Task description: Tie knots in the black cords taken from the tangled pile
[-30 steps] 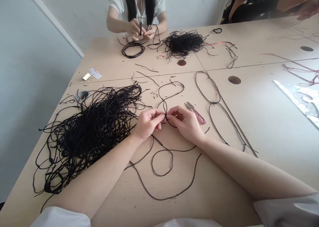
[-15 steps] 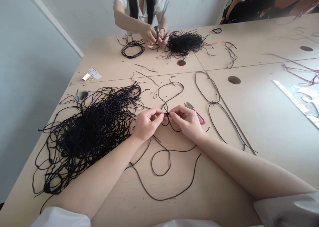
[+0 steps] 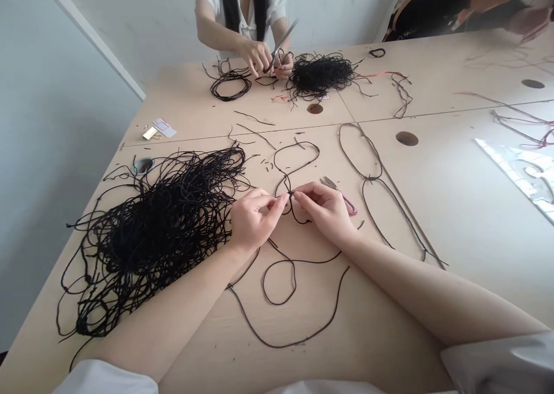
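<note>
My left hand [image 3: 259,215] and my right hand [image 3: 324,209] meet over the middle of the table, thumbs and forefingers pinched on a black cord [image 3: 295,213] at a small knot. Loops of this cord stretch away beyond my fingers, and short ends hang below them. By my right hand lie small thread snips [image 3: 340,195] with pink handles, partly covered by it. A long loose black cord [image 3: 296,345] curls on the table between my forearms. To the left spreads a large tangled heap of black cords [image 3: 160,226].
Across the table [image 3: 194,371], a person holds scissors [image 3: 281,48] beside a black cord pile [image 3: 322,74] and a coiled bundle [image 3: 230,87]. A knotted cord loop [image 3: 371,179] lies right of my hands. A clear plastic sheet [image 3: 519,175] rests far right.
My left hand has shifted slightly left and opened its pinch angle a little at the knot. Across the table, the person's scissors have tilted further right.
</note>
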`<state>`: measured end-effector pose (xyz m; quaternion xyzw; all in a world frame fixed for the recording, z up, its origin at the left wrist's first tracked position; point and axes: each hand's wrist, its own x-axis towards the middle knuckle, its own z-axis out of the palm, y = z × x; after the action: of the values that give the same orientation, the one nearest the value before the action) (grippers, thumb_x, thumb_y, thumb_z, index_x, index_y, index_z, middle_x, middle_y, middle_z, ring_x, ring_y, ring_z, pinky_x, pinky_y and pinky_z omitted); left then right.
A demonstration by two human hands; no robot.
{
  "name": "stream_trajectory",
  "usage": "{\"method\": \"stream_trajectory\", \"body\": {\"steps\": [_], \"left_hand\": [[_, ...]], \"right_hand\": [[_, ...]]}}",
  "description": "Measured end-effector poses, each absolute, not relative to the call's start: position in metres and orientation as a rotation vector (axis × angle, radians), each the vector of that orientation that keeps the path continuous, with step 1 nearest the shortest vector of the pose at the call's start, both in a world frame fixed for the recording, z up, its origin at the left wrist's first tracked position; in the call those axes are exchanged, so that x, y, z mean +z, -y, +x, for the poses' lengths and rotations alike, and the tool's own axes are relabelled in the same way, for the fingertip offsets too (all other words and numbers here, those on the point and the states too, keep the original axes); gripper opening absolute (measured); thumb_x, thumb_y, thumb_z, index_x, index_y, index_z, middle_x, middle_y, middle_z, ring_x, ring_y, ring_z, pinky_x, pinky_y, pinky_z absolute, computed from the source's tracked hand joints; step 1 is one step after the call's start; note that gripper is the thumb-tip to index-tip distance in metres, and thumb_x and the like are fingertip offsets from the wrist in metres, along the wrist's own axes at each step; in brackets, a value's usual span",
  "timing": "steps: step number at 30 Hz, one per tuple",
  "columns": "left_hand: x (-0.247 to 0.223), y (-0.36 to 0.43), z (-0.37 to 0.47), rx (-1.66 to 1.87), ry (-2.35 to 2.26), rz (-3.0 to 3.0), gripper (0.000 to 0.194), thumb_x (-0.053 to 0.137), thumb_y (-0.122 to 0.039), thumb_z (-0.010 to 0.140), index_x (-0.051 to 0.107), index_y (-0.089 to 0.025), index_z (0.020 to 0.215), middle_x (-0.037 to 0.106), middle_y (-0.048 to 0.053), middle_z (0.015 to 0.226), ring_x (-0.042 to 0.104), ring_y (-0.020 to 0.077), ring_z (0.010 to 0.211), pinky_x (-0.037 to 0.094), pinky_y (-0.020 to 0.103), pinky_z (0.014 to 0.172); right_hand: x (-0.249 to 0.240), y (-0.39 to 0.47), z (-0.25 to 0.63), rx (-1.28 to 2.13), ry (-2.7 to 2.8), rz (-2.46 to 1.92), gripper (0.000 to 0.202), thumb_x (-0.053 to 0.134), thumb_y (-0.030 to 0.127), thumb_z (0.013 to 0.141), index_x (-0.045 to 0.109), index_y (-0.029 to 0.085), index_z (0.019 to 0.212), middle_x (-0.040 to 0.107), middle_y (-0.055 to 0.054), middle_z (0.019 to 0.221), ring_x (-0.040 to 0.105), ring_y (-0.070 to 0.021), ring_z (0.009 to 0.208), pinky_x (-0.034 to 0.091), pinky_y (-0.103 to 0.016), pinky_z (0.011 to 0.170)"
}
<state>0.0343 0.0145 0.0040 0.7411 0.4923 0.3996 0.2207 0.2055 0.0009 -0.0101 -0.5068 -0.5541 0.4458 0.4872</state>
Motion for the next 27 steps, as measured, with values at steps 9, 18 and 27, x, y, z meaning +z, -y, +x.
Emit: {"method": "stream_trajectory", "body": {"steps": [9, 18, 27], "left_hand": [[0.0009, -0.0209, 0.0351, 1.104, -1.323, 1.922, 0.019, 0.063, -0.037, 0.086, 0.073, -0.021, 0.079, 0.072, 0.002, 0.079, 0.061, 0.0168, 0.070, 0.047, 0.029, 0.071], [0.0002, -0.0211, 0.0358, 0.940, -1.180, 2.183, 0.017, 0.060, -0.027, 0.087, 0.067, -0.020, 0.072, 0.065, 0.002, 0.071, 0.057, 0.0163, 0.069, 0.044, 0.029, 0.069], [0.0000, -0.0208, 0.0361, 1.111, -1.213, 2.083, 0.017, 0.064, -0.021, 0.083, 0.064, -0.018, 0.066, 0.061, 0.000, 0.065, 0.054, 0.0131, 0.065, 0.043, 0.026, 0.064]], "right_hand": [[-0.0109, -0.0008, 0.2035, 0.965, 1.453, -1.220, 0.017, 0.062, 0.036, 0.088, 0.070, 0.022, 0.090, 0.066, -0.004, 0.086, 0.058, -0.0162, 0.079, 0.046, -0.030, 0.066], [-0.0071, 0.0041, 0.2000, 0.744, 1.519, -1.230, 0.013, 0.061, 0.035, 0.089, 0.069, 0.025, 0.089, 0.059, -0.005, 0.088, 0.057, -0.0177, 0.085, 0.049, -0.034, 0.077], [-0.0136, -0.0016, 0.2034, 0.857, 1.330, -1.235, 0.012, 0.064, 0.033, 0.086, 0.065, 0.021, 0.088, 0.067, -0.003, 0.087, 0.062, -0.0151, 0.078, 0.050, -0.030, 0.069]]}}
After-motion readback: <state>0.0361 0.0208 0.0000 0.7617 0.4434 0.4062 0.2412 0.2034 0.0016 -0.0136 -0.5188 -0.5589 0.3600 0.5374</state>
